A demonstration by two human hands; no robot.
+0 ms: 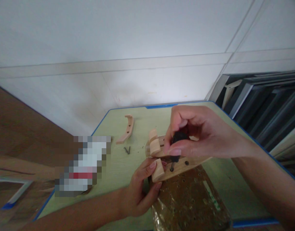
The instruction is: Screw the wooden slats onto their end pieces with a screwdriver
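My right hand [193, 134] is closed around the black handle of a screwdriver [178, 144]. Its metal shaft points down at a hole in a pale wooden piece [180, 166]. With thumb and fingers, my left hand [144, 186] grips the rounded end of that wooden piece. Just behind it lies another similar wooden part [155, 147], partly hidden by my right hand. Beneath the wood is a brown block [186, 199] wrapped in clear tape, with small holes in its top.
On the green table [118, 166] lie a curved wooden piece with two holes [129, 126] and a few screws [127, 150]. A blurred-out object [87, 163] sits at the left edge. Dark flat panels [263, 96] lean at the right, by the white wall [138, 80].
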